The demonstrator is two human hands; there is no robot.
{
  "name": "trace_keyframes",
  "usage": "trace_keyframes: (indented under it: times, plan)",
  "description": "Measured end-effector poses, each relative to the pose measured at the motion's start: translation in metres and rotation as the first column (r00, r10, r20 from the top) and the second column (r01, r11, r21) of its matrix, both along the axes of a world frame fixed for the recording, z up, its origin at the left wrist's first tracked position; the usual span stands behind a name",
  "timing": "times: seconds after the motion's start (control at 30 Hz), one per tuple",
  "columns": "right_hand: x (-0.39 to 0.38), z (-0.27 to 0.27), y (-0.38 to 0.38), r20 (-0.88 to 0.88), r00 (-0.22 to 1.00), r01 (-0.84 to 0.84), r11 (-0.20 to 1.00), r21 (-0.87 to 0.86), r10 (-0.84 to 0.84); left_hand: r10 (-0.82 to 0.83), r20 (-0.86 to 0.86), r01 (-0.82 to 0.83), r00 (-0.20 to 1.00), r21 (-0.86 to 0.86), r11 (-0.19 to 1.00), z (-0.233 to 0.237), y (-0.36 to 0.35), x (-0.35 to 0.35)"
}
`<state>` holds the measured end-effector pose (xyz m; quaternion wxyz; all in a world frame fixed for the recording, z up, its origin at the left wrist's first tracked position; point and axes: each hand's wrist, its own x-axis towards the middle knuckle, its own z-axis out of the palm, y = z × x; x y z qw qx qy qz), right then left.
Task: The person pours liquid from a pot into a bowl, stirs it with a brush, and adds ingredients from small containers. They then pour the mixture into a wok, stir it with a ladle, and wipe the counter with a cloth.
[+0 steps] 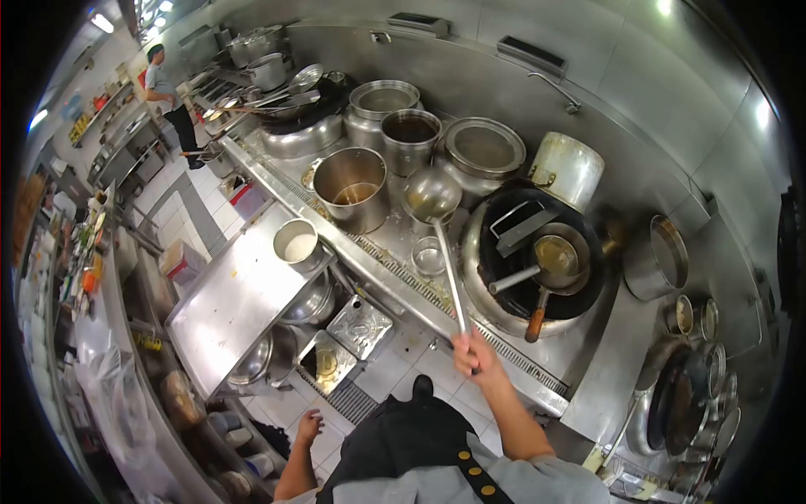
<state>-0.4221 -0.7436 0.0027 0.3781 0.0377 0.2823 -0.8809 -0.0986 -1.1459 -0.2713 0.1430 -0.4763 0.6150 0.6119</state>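
Note:
My right hand grips the end of a long-handled steel ladle. Its bowl hangs over the stove top between a tall steel pot with brown liquid and a dark wok. The wok holds a second ladle and a wooden-handled tool. My left hand hangs low beside my body over the tiled floor, fingers loosely apart, holding nothing.
Several steel pots and lidded containers crowd the back of the stove. A steel prep table with a white-filled pot stands at left. Stacked pans sit at right. Another person works far back left.

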Motion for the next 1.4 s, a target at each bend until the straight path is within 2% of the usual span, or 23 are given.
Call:
trace_keyframes:
  times: [0.07,0.13,0.2,0.23,0.27,0.33,0.47,0.53,0.57,0.6,0.7,0.8,0.87,0.93,0.97,1.1,1.17,1.2,1.27,1.3,1.33,1.37,1.4]
  plan:
    - [-0.069,0.006,0.003,-0.081,0.990,0.126,0.972,0.198,-0.111,-0.039,-0.100,0.035,0.994,-0.044,0.998,0.011,0.005,-0.048]
    - [-0.132,0.039,0.000,-0.240,0.959,0.243,0.877,0.414,-0.153,-0.115,-0.216,0.094,0.970,-0.103,0.990,0.017,0.020,-0.090]
    - [-0.192,0.035,0.013,-0.467,0.880,0.360,0.760,0.541,-0.084,-0.213,-0.298,0.175,0.931,-0.150,0.973,0.019,0.035,-0.129]
    - [-0.216,0.031,0.020,-0.536,0.844,0.413,0.673,0.614,-0.029,-0.242,-0.265,0.219,0.933,-0.114,0.969,0.043,0.049,-0.151]
    - [-0.227,0.042,0.022,-0.540,0.841,0.449,0.588,0.673,-0.024,-0.240,-0.262,0.217,0.935,-0.113,0.970,0.053,0.062,-0.166]
    - [-0.240,0.054,0.031,-0.534,0.844,0.430,0.529,0.732,0.053,-0.395,-0.343,0.337,0.852,-0.218,0.916,0.061,0.078,-0.193]
    - [-0.223,0.061,0.044,-0.498,0.846,0.380,0.439,0.814,0.191,-0.451,-0.384,0.395,0.806,-0.220,0.892,0.058,0.095,-0.238]
    - [-0.214,0.053,0.047,-0.408,0.825,0.334,0.245,0.910,0.391,-0.428,-0.414,0.438,0.803,-0.077,0.896,0.089,0.097,-0.270]
    - [-0.221,0.022,0.052,-0.458,0.666,0.548,0.031,0.836,0.589,-0.435,-0.420,0.449,0.797,-0.070,0.891,0.092,0.099,-0.285]
    - [-0.221,0.016,0.048,-0.461,0.666,0.556,0.021,0.831,0.586,-0.373,-0.465,0.412,0.803,-0.019,0.911,0.094,0.100,-0.303]
    - [-0.224,0.012,0.030,-0.200,0.511,0.644,-0.219,0.734,0.836,-0.223,-0.577,0.300,0.785,0.040,0.953,0.095,0.089,-0.366]
    - [-0.215,0.016,0.020,-0.082,0.432,0.647,-0.244,0.722,0.898,0.047,-0.700,0.088,0.713,0.156,0.984,0.103,0.047,-0.443]
    - [-0.203,0.028,0.019,-0.099,0.393,0.699,-0.228,0.678,0.914,0.140,-0.708,-0.098,0.692,0.100,0.990,0.111,0.013,-0.491]
    - [-0.195,0.048,0.023,-0.026,0.401,0.714,-0.295,0.635,0.916,0.228,-0.647,-0.188,0.728,0.131,0.973,0.141,-0.021,-0.527]
    - [-0.192,0.051,0.028,-0.019,0.375,0.737,-0.286,0.613,0.927,0.237,-0.630,-0.213,0.740,0.115,0.970,0.146,-0.037,-0.542]
    - [-0.181,0.092,0.040,0.036,0.431,0.669,-0.346,0.658,0.901,0.282,-0.575,-0.303,0.768,0.061,0.951,0.156,-0.083,-0.589]
    - [-0.178,0.100,0.055,-0.055,0.447,0.607,-0.257,0.752,0.893,0.282,-0.546,-0.310,0.789,0.043,0.950,0.145,-0.106,-0.610]
    - [-0.176,0.098,0.063,-0.063,0.453,0.614,-0.261,0.745,0.889,0.244,-0.544,-0.294,0.803,-0.004,0.956,0.158,-0.108,-0.614]
    - [-0.170,0.086,0.081,-0.314,0.546,0.523,-0.023,0.852,0.777,0.186,-0.556,-0.276,0.810,-0.080,0.958,0.162,-0.118,-0.628]
    - [-0.174,0.068,0.092,-0.512,0.370,0.700,0.129,0.702,0.775,0.144,-0.606,-0.283,0.783,-0.140,0.949,0.131,-0.131,-0.645]
    - [-0.175,0.080,0.086,-0.508,0.374,0.701,0.122,0.702,0.776,0.103,-0.593,-0.276,0.798,-0.208,0.938,0.131,-0.132,-0.649]
    - [-0.179,0.093,0.078,-0.479,0.655,0.509,0.128,0.851,0.584,0.078,-0.582,-0.274,0.809,-0.255,0.927,0.130,-0.131,-0.651]
    - [-0.186,0.104,0.069,-0.348,0.868,0.293,0.201,0.935,0.353,0.053,-0.571,-0.272,0.820,-0.305,0.913,0.138,-0.129,-0.648]
